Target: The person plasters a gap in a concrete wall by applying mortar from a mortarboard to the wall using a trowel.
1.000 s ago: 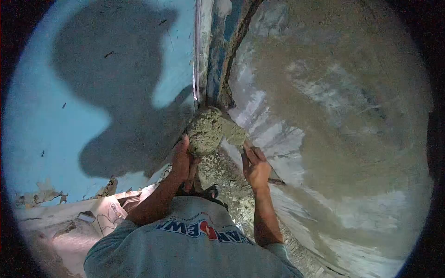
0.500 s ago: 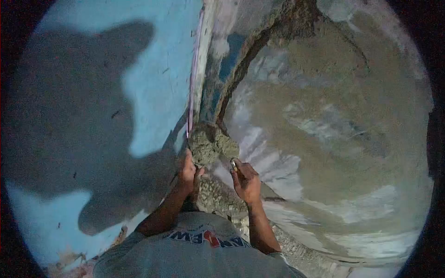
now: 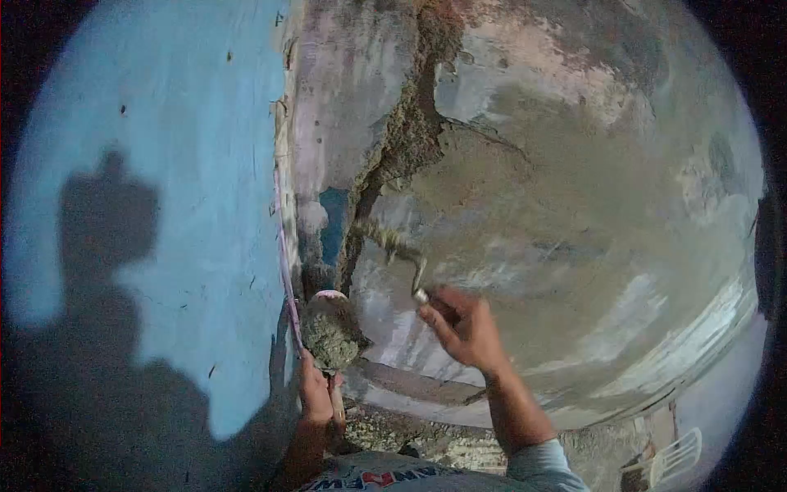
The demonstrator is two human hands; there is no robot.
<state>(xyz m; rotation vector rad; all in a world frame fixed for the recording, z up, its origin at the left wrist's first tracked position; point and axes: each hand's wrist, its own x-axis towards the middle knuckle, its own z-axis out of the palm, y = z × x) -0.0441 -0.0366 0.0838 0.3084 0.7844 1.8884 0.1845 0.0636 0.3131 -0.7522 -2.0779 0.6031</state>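
Observation:
My right hand (image 3: 467,328) is closed round the handle of a trowel (image 3: 418,275), whose blade carries mortar and is blurred near the wall. That blade is beside a long, rough crack (image 3: 361,193) in the plastered wall (image 3: 508,221). Lower down, my left hand (image 3: 316,394) holds a round, pinkish-rimmed container (image 3: 330,293) with grey-green mortar (image 3: 332,340) in it. The container is close to the wall corner, just below the crack's lower end.
A blue wall (image 3: 205,221) with a dark shadow stands on the left. A pinkish cable (image 3: 287,279) runs down the corner. Rough rubble (image 3: 393,435) lies along the wall's base, and a white plastic chair (image 3: 676,459) is at the lower right.
The view has shifted upward along the wall. My right hand has moved away from the container, lifting the trowel with mortar toward the crack. My left hand still holds the container.

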